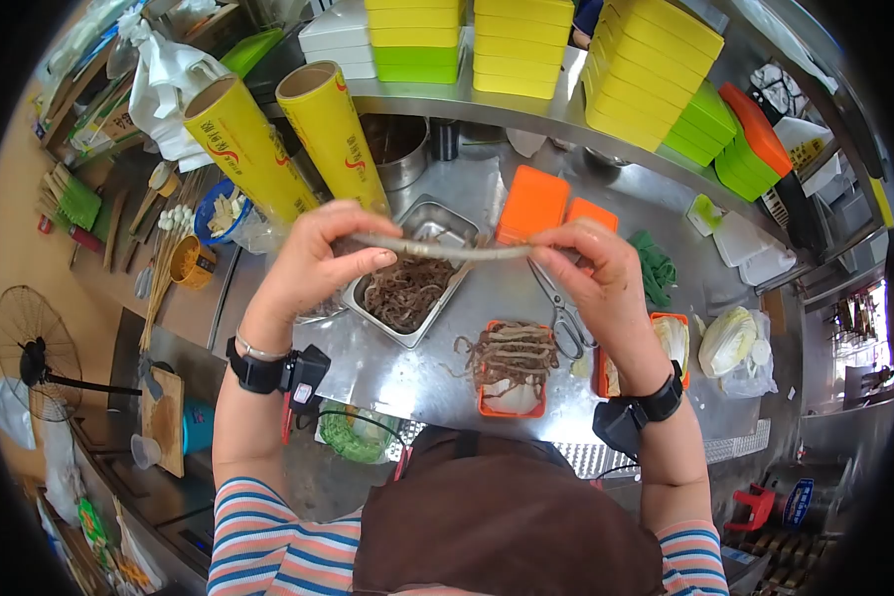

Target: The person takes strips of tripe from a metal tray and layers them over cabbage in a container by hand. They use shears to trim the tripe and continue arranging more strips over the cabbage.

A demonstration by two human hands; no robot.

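Note:
A long greyish strand (457, 252), like a length of intestine, is stretched nearly level between my hands above the counter. My left hand (318, 253) pinches its left part between thumb and fingers, and my right hand (596, 260) pinches the right end. Below and left, a steel tray (409, 342) holds a heap of brown strands (407, 296). Nearer to me, an orange box (512, 411) has similar strands (515, 353) laid in rows over something white. Scissors (568, 336) lie on the counter below my right hand.
Two yellow film rolls (328, 129) stand behind my left hand. Orange lids (533, 204) and a green cloth (652, 266) lie farther back. Cabbage (730, 343) sits at the right. Stacked yellow boxes (651, 70) fill the shelf above. A fan (35, 348) stands at far left.

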